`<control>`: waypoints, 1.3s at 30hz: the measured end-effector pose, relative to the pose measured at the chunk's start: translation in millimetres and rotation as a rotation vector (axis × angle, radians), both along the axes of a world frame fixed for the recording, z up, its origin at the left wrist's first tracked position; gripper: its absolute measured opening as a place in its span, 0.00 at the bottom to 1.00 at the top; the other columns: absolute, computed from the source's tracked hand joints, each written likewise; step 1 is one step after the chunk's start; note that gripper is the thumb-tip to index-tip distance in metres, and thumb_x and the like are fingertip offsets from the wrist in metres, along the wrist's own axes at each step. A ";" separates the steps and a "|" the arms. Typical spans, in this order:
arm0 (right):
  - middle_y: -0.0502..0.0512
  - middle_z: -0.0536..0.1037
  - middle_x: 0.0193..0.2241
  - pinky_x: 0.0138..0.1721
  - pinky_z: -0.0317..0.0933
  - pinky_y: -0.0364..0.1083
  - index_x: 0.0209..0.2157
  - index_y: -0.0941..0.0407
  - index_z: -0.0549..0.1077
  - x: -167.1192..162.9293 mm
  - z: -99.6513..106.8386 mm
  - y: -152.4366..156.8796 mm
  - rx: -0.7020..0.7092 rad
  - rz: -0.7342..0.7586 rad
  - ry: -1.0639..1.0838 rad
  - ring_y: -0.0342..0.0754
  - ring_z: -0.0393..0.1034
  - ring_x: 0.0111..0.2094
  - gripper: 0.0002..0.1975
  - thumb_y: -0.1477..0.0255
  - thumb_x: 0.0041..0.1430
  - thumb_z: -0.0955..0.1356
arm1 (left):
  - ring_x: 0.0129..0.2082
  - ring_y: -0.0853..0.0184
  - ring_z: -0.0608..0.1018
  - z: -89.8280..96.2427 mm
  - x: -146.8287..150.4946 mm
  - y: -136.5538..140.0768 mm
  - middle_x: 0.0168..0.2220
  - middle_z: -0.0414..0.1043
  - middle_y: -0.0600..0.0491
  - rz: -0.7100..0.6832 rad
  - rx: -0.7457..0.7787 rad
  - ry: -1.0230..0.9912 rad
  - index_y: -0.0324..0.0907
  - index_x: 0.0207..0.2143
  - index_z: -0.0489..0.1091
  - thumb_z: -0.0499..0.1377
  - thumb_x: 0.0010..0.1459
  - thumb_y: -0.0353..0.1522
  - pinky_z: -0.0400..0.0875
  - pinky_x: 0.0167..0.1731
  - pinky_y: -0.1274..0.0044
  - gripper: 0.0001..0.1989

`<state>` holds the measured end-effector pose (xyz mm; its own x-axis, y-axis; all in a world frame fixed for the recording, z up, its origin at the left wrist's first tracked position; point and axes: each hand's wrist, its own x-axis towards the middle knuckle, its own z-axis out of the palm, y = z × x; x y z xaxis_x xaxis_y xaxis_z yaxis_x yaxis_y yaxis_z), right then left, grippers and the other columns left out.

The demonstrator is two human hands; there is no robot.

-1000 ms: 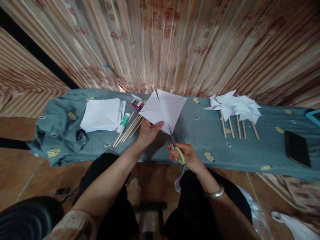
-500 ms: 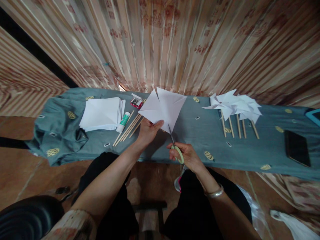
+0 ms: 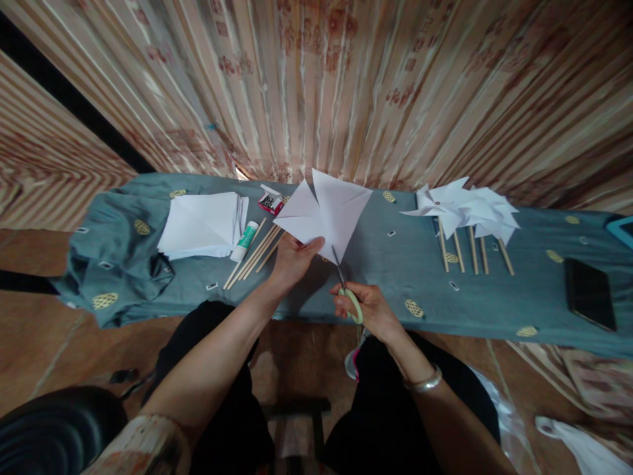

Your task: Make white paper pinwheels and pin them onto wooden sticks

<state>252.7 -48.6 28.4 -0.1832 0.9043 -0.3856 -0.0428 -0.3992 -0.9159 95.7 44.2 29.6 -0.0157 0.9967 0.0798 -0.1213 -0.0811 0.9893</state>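
From 7 o'clock my left forearm slants up to the middle, wrist almost straight. My left hand [image 3: 291,258] pinches a square, creased sheet of white paper [image 3: 329,221] at its 7 o'clock edge, thumb flat on top. Right of it, at the sheet's 5 o'clock, my right hand [image 3: 370,307] is turned inward, fingers curled round pale green-handled scissors with metal blades [image 3: 345,290]; that forearm comes from between 4 and 5.

The sheet covers the upper ends of some slim, pale wooden sticks [image 3: 257,253] and most of my left fingers. One scissor blade shows over the paper; how far the blades part, I cannot tell. At 3 o'clock the frame cuts off a blue-edged object [image 3: 618,232].

The sheet is raised above the teal cloth-covered counter [image 3: 410,251], slit at its 9, 12 and 2 o'clock corners, the 12 o'clock slit gaping widest; the scissors meet its 6 o'clock corner.
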 end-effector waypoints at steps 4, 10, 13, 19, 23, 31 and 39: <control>0.46 0.74 0.17 0.22 0.60 0.41 0.27 0.56 0.75 0.1 -1.7 -0.5 -0.008 -0.003 0.012 0.39 0.64 0.17 0.24 0.53 0.36 0.78 | 0.31 0.64 0.77 1.1 -0.1 -0.1 0.31 0.77 0.52 -0.004 0.008 -0.003 0.38 0.32 0.73 0.68 0.44 0.34 0.71 0.38 0.73 0.12; 0.48 0.76 0.19 0.23 0.60 0.41 0.30 0.56 0.75 1.1 -2.4 0.3 0.025 0.007 -0.016 0.40 0.66 0.20 0.24 0.51 0.40 0.77 | 0.28 0.66 0.75 -0.3 3.3 -5.9 0.27 0.75 0.54 -0.054 -0.044 0.019 0.39 0.27 0.73 0.67 0.44 0.34 0.70 0.34 0.74 0.09; 0.48 0.76 0.20 0.22 0.59 0.41 0.31 0.56 0.75 0.7 -1.5 0.2 0.033 0.000 -0.029 0.40 0.67 0.20 0.25 0.49 0.41 0.75 | 0.28 0.67 0.75 -1.7 5.4 -8.2 0.27 0.76 0.54 -0.062 -0.034 0.028 0.39 0.27 0.73 0.67 0.43 0.34 0.70 0.34 0.75 0.09; 0.48 0.76 0.20 0.22 0.59 0.41 0.31 0.56 0.75 -1.0 -1.6 -0.2 0.046 -0.015 -0.044 0.41 0.67 0.20 0.24 0.49 0.42 0.75 | 0.29 0.66 0.75 -2.1 7.4 -8.6 0.28 0.76 0.54 -0.051 -0.015 0.043 0.40 0.27 0.74 0.66 0.44 0.34 0.71 0.33 0.75 0.08; 0.48 0.76 0.19 0.22 0.60 0.41 0.30 0.55 0.75 -2.1 -3.8 0.1 0.042 -0.036 -0.031 0.41 0.66 0.19 0.23 0.51 0.41 0.76 | 0.27 0.67 0.74 -2.4 6.9 -8.3 0.26 0.75 0.55 -0.048 -0.021 0.053 0.39 0.25 0.73 0.66 0.44 0.33 0.69 0.32 0.76 0.07; 0.46 0.75 0.17 0.22 0.60 0.41 0.28 0.55 0.75 -3.9 -4.9 0.9 0.028 -0.074 -0.016 0.40 0.66 0.18 0.23 0.52 0.38 0.78 | 0.28 0.68 0.76 -2.2 5.6 -7.5 0.28 0.77 0.54 -0.051 -0.038 0.020 0.39 0.28 0.75 0.67 0.44 0.32 0.70 0.32 0.76 0.07; 0.47 0.75 0.17 0.22 0.60 0.41 0.29 0.55 0.76 -5.2 -6.2 -0.2 0.022 -0.087 -0.015 0.40 0.66 0.18 0.24 0.52 0.37 0.78 | 0.29 0.67 0.76 -2.2 7.2 -9.5 0.29 0.77 0.55 -0.055 -0.068 -0.036 0.40 0.30 0.75 0.67 0.44 0.32 0.70 0.36 0.75 0.09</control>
<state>247.5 -48.8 22.3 -0.0979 0.9249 -0.3675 -0.0622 -0.3742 -0.9252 102.9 34.7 27.4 0.0378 0.9992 0.0128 -0.1589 -0.0066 0.9873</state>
